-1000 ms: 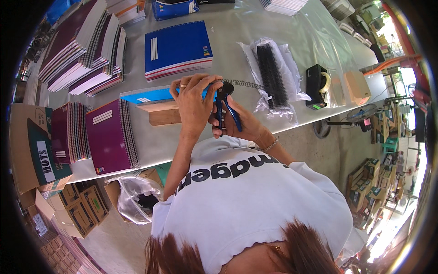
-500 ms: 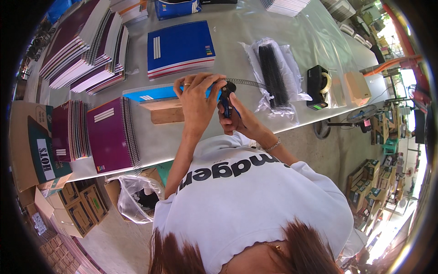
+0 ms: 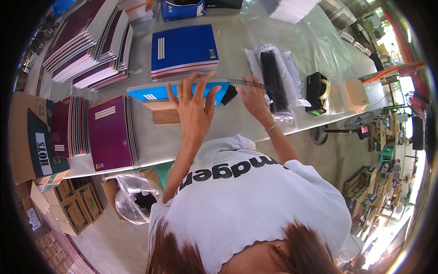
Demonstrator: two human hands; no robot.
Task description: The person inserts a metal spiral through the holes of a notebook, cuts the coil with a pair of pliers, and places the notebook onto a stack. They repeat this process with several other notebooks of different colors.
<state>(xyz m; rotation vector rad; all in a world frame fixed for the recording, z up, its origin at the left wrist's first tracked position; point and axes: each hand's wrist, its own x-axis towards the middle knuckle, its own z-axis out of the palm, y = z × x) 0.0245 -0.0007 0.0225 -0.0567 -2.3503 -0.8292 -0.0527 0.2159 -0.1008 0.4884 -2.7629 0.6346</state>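
Note:
My left hand is spread over a light blue notebook, its fingers apart along the upper edge. The notebook leans on a wooden stand, with a black block at its right end. A thin black spiral coil runs rightward from the notebook's edge. My right hand has its fingers closed around this coil, partly hiding it. Just right of those fingers shows a small blue piece, perhaps a tool handle. Beyond lies a bundle of black coils on a clear plastic bag.
Dark blue notebooks are stacked behind the stand. Purple notebooks and taller piles occupy the left. A black tape dispenser and a tan block are at right. Below the table edge stands a plastic-lined box.
My right hand has moved right, from the dark pliers at the notebook's corner to the coil. My left fingers have spread from a bunched grip at that corner.

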